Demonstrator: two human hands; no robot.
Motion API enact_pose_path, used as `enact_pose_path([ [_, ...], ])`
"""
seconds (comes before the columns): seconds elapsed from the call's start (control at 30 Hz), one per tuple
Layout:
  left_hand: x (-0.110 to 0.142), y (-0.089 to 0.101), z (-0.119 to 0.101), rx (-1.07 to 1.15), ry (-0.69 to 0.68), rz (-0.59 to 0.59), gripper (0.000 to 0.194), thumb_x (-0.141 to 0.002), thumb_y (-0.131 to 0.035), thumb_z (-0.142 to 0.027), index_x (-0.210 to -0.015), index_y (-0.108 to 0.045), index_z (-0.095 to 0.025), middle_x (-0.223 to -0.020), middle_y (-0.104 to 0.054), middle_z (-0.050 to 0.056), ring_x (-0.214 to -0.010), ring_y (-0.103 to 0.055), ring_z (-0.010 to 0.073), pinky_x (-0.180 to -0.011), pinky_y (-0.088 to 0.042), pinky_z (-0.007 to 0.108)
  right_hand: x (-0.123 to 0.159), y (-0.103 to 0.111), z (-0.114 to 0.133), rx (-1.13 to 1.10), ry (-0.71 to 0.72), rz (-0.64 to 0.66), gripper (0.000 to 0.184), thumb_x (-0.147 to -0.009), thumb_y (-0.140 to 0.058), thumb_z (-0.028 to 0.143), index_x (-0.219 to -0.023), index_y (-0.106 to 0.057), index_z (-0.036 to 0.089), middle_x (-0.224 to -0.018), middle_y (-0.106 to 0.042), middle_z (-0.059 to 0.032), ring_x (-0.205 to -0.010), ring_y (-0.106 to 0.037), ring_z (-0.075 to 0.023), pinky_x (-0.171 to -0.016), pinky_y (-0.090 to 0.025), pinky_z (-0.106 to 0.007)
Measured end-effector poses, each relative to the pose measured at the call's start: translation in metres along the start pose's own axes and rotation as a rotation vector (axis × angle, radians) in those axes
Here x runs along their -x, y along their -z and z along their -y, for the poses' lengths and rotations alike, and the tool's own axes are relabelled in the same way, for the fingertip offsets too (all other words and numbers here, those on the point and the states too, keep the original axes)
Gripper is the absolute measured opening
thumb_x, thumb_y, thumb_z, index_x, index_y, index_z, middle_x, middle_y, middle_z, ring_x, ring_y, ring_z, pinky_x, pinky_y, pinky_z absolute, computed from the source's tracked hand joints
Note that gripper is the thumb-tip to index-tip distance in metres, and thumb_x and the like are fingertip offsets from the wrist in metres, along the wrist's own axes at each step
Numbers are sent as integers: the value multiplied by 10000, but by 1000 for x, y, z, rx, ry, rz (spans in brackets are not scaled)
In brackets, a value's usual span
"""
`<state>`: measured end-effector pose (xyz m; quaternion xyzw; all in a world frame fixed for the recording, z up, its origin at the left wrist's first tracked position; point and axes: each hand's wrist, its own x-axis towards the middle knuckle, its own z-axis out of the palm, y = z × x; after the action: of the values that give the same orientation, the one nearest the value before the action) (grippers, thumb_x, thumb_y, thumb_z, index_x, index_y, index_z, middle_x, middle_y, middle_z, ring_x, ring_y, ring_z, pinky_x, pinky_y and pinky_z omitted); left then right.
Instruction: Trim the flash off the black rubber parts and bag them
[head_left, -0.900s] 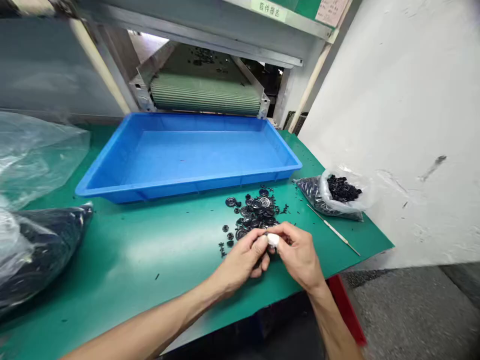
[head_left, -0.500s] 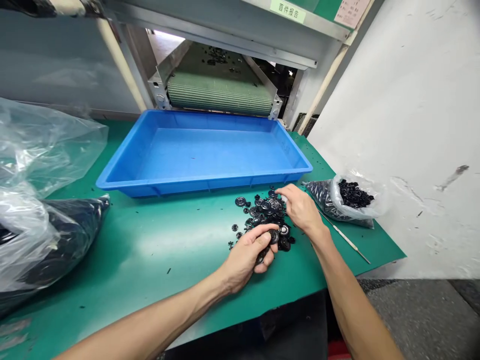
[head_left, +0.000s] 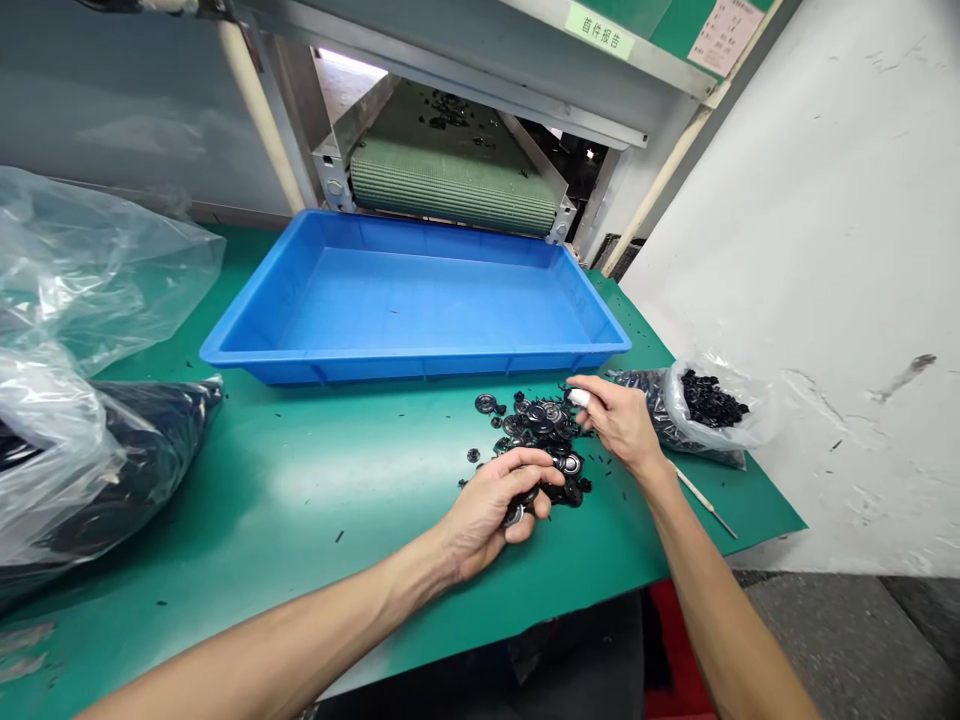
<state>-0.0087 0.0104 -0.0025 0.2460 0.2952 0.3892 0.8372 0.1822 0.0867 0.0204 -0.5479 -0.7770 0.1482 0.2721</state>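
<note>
Several round black plastic parts (head_left: pixel 514 515) are cupped in the curled fingers of my left hand (head_left: pixel 491 505), its thumb and index finger stretched over the near side of a loose pile. That pile of small black plastic parts (head_left: pixel 541 418) holds discs with ringed faces and smaller toothed pieces. At its far right edge is my right hand (head_left: pixel 621 422), a white cover on one finger. Its thumb and index finger pinch a small dark piece (head_left: pixel 565 388), too small to make out in detail.
A blue tray (head_left: pixel 420 354) stands behind the pile, below a green conveyor belt (head_left: pixel 450 180) carrying black parts. On the right are an open bag of small black pieces (head_left: pixel 709 400) and a thin white-handled tool (head_left: pixel 701 495). A large clear bag (head_left: pixel 112 470) lies left.
My right hand has drawn slightly away from the pile, a small dark piece at its fingertips. My left thumb and index finger have straightened, and the disc between them no longer shows there.
</note>
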Motion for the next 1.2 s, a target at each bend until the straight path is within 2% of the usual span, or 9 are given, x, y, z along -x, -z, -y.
enact_pose_path([
  [0.1,0,-3,2,-86,-48,-13,254,-845,-557,-373,-1004,-496,-184,-804,-552,11,-497,-445,49,-343,-203,133,31,-6,26,-416,-229,-23,224,-828,-497,250,-976,-646,171,-627,-632,5,-508,-583,-116,-499,-483,-228],
  [0.23,2,-6,7,-276,-98,-32,275,-875,-467,-465,-930,-479,-195,-727,-514,-24,-467,-387,41,-371,-214,144,56,-9,49,-721,-298,151,199,-785,-548,222,-960,-626,170,-695,-638,1,-587,-613,-121,-547,-505,-232],
  [0.43,6,-7,8,-545,-144,-12,315,-891,-416,-471,-752,-420,-188,-599,-456,-58,-442,-332,42,-404,-239,164,65,0,54,-417,-16,153,213,-802,-520,161,-894,-705,213,-773,-636,-14,-693,-577,-122,-619,-446,-232],
  [0.57,7,-7,8,-663,-162,-65,353,-878,-422,-490,-706,-434,-183,-569,-438,-53,-462,-341,56,-419,-247,169,68,-5,54,-415,-105,72,190,-835,-496,210,-821,-684,183,-694,-627,-1,-615,-551,-113,-571,-417,-216],
  [0.67,8,-7,9,-580,-138,-77,353,-885,-403,-496,-734,-471,-184,-492,-439,-57,-418,-336,62,-403,-242,173,50,-8,40,-244,-119,60,251,-861,-418,190,-954,-651,198,-693,-638,8,-599,-566,-118,-587,-422,-219],
  [0.77,7,-6,7,-374,-112,-35,305,-860,-480,-476,-880,-538,-177,-572,-524,-33,-399,-358,50,-377,-220,172,17,-8,19,99,-82,-4,323,-824,-406,133,-1039,-637,202,-863,-663,-45,-746,-592,-159,-693,-426,-255],
  [0.87,5,-3,2,-166,-81,-11,344,-824,-566,-431,-1063,-546,-184,-696,-564,-7,-415,-392,38,-358,-216,161,-12,-12,5,260,-56,113,302,-790,-441,134,-981,-667,194,-913,-650,-73,-814,-577,-184,-735,-412,-277],
  [1.03,4,1,-5,28,-55,-9,258,-832,-562,-410,-918,-558,-166,-840,-587,41,-539,-541,78,-344,-298,144,-18,-17,2,147,-110,121,164,-754,-503,186,-817,-654,181,-762,-626,-26,-673,-556,-143,-654,-415,-256],
  [1.2,1,2,-6,44,-54,-85,244,-772,-668,-312,-892,-523,-157,-970,-609,79,-658,-596,95,-366,-324,131,10,-6,19,-163,-154,68,327,-785,-460,190,-1071,-619,198,-778,-624,-2,-575,-548,-115,-582,-448,-244],
])
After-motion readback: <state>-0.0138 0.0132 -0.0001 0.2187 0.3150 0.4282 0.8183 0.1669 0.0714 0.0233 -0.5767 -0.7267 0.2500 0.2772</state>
